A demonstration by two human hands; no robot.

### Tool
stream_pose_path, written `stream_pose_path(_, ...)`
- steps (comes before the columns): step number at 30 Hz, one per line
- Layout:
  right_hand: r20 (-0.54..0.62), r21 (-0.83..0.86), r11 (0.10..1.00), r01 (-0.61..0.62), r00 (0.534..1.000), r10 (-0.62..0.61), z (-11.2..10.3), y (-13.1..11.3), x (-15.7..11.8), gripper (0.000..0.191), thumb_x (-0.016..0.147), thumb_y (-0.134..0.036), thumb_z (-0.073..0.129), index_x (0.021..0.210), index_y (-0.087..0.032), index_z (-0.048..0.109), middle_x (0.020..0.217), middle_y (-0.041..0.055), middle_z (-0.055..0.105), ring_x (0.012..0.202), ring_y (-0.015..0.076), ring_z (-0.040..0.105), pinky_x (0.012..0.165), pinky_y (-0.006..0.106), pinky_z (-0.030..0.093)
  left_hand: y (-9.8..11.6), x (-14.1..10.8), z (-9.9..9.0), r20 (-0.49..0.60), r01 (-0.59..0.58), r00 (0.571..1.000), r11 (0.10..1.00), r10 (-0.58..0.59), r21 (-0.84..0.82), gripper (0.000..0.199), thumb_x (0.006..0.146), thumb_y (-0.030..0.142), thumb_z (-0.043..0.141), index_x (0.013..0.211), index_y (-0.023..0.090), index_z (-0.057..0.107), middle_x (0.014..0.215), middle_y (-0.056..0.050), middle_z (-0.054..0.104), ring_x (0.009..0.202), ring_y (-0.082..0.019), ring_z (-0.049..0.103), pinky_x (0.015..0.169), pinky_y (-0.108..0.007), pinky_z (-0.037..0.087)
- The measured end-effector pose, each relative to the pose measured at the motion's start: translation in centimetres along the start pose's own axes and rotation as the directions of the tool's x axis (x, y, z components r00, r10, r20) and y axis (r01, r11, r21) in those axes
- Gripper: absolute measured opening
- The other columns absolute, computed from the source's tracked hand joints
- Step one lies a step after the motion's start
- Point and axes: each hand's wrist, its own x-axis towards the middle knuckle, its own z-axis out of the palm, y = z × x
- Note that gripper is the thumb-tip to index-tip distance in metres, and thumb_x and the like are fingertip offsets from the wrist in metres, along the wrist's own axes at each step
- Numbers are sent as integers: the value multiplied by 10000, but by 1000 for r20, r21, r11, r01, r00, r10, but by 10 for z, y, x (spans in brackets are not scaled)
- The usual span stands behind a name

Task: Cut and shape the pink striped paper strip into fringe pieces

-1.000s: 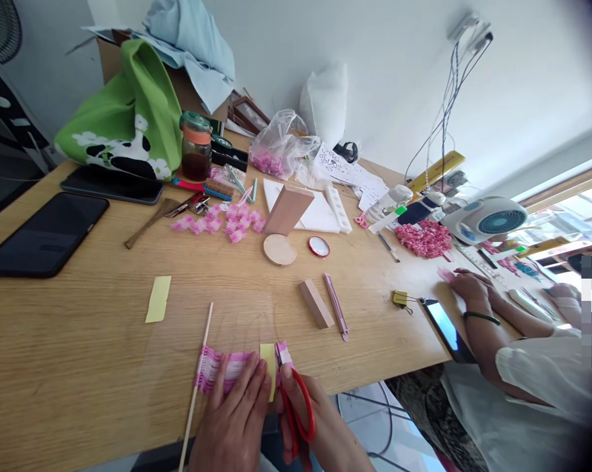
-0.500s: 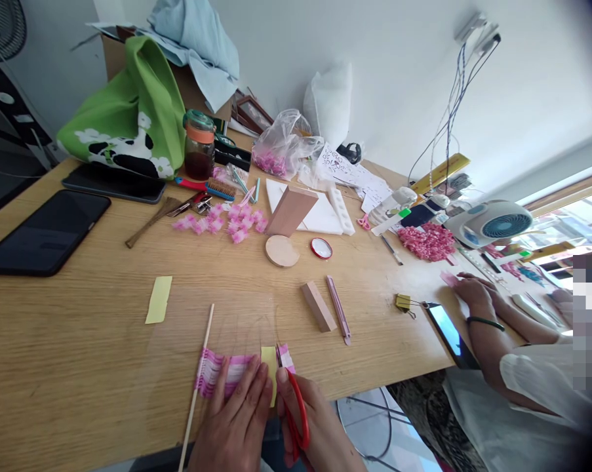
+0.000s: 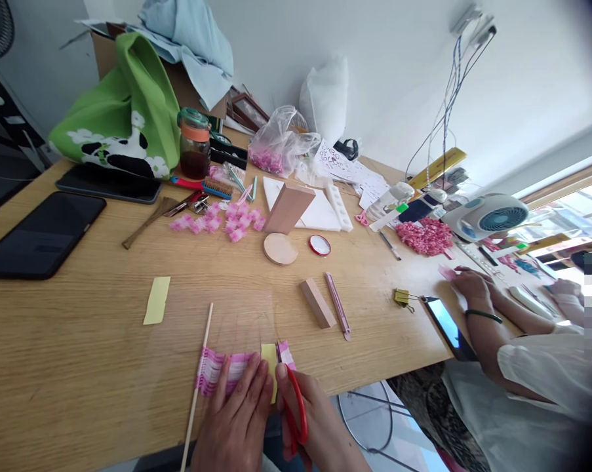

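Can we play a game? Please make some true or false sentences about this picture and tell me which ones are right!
1. The right hand holds red-handled scissors. True.
2. The left hand grips a thin wooden stick. False: it lies flat on a pink-and-white striped strip, and the thin wooden stick is left of the hand.
3. A round pale wooden disc lies near a small red-rimmed round lid. True.
4. The co-worker's wrist wears a red band. False: it wears a dark green bangle.
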Motion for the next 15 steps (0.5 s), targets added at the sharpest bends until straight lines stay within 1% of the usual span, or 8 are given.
stream_pose_path(4,0,53,999,13,1000,-13,1,-7,-2,720,697,-897,336,582,-198,462,377,-22,444,323,84,398,305,183,270,-1,0,0,13,-4,1000,1000,4,7,392,858,110,401,1175,67,629,1236,-116,655,1295,-261,477,1188,-521,122)
stream_pose_path(8,-16,57,998,19,1000,-18,2,-2,1,703,732,-868,348,580,-192,470,373,-30,436,331,86,414,327,186,291,-1,1,-2,18,5,1000,1000,-5,0,392,874,118,392,1188,73,623,1251,-109,646,1325,-254,443,1192,-512,120)
stream_pose_path(12,-35,-10,998,60,998,-61,3,7,5,687,809,-811,316,583,-184,484,396,-24,447,342,97,430,337,203,304,-1,1,-3,21,4,1000,1000,-4,7,368,884,137,412,1174,80,631,1255,-112,644,1343,-260,420,1192,-521,119)
stream_pose_path(14,-53,-84,992,89,994,-94,2,10,5,676,862,-762,270,588,-184,489,410,-18,445,371,108,443,381,222,343,-1,1,-3,24,0,1000,1000,0,8,356,889,144,418,1164,89,638,1257,-109,643,1349,-256,413,1194,-519,120)
stream_pose_path(15,-82,-143,984,111,989,-123,1,12,4,668,885,-734,253,603,-182,502,437,-5,469,413,120,468,428,236,376,-1,1,-2,20,0,1000,1000,0,2,354,890,143,418,1161,88,639,1257,-108,643,1350,-256,412,1195,-516,123)
